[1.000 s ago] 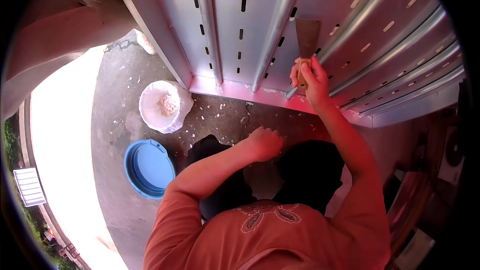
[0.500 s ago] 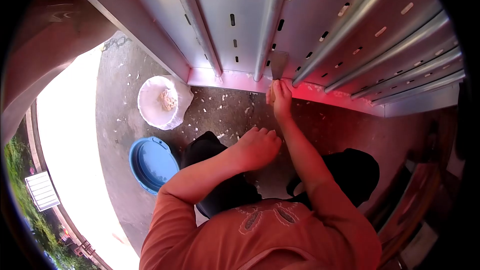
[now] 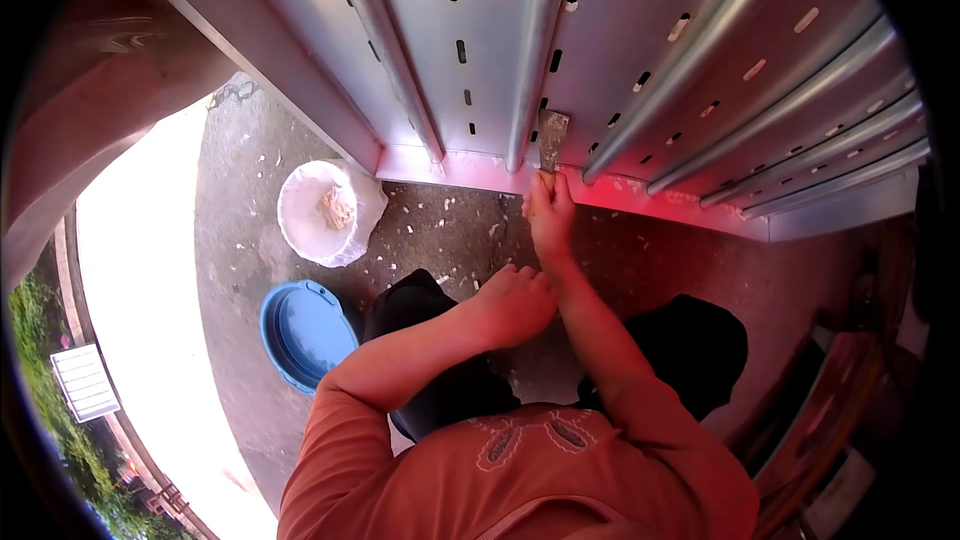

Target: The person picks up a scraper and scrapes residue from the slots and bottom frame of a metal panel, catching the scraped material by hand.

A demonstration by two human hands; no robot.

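Slotted metal panel (image 3: 490,40): the largest item, across the upper part of the view, in front of the person; several round metal tubes (image 3: 535,50) run along its face between rows of oblong slots, some dark, some filled pale. Along its bottom runs a metal ledge (image 3: 470,169), under red light toward the right, with whitish residue.

Concrete floor (image 3: 235,270): grey, below the panel, strewn with small pale fragments.

Person in a rust-coloured shirt (image 3: 530,475): facing the panel, embroidered motif on the chest, dark-clad knees apart.

Waste bin (image 3: 297,212): lined with a white plastic bag, near the left end of the panel's ledge; pale scraps (image 3: 337,208) inside.

Basin (image 3: 308,328): blue, round, with a moulded rim; farther from the panel than the bin, beside the left knee. Whether it contains liquid cannot be told.

Left hand (image 3: 516,306): loosely curled, no tool seen in it, farther from the panel than the other hand and just beside the right forearm.

Right hand (image 3: 551,210): closed around the handle of the scraper, just in front of the panel's ledge.

Scraper (image 3: 552,140): flat, stained metal blade pointing up in front of the panel's lower part, near a tube's foot; contact cannot be told.
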